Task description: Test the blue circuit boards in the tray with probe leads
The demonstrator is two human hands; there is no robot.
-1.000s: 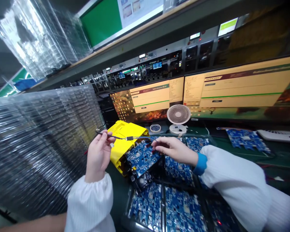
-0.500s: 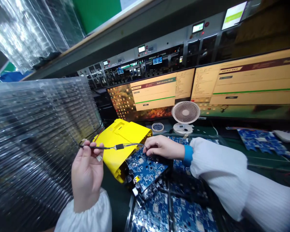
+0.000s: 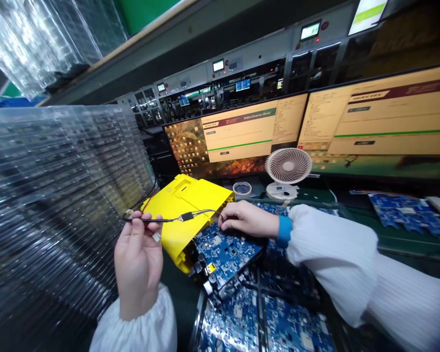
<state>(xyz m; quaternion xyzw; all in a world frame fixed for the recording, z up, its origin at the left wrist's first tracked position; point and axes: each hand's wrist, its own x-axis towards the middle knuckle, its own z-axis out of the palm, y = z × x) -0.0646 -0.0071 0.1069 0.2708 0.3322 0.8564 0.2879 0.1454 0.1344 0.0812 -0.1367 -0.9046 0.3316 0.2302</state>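
Observation:
My left hand [image 3: 141,259] pinches a black cable [image 3: 154,220] between thumb and fingers, palm turned up. A small black connector [image 3: 187,216] sits along the cable between my hands, with thin wires running on to the right. My right hand [image 3: 244,218] closes on those wires at their far end, its fingertips just above a blue circuit board [image 3: 227,252]. This board lies tilted at the mouth of a yellow plastic housing [image 3: 176,215]. What exactly is under my right fingertips is hidden.
Below the board, a black tray [image 3: 259,313] holds several more blue boards. Stacked clear plastic trays [image 3: 58,205] rise at the left. A small white fan [image 3: 288,166], a tape roll [image 3: 242,188] and two monitors [image 3: 238,134] stand behind. More blue boards [image 3: 407,212] lie at the right.
The view has shifted slightly, so most things sit a little differently in the frame. Both hands keep their hold on the cable and its wires, which stay stretched between them.

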